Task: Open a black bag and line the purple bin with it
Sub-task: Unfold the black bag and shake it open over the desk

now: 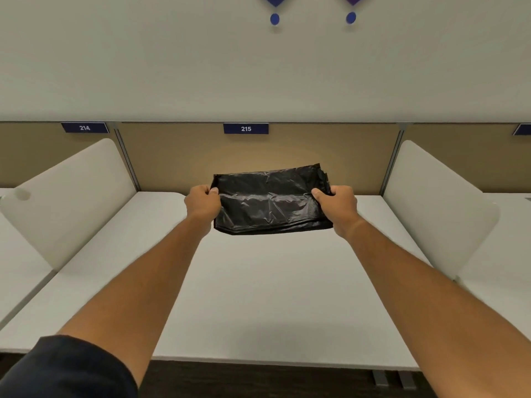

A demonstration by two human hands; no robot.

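Note:
A folded black plastic bag (270,199) is held flat above the far part of a white desk (258,297). My left hand (201,203) pinches its left edge, thumb on top. My right hand (336,203) grips its right edge the same way. The bag is still folded into a rectangle, with several layers showing along its near edge. No purple bin is in view.
White divider panels stand at the left (71,202) and right (436,208) of the desk. A tan back panel (172,162) carries a blue label reading 215 (246,128). Neighbouring desks lie beyond both dividers. Dark floor shows below the desk's front edge.

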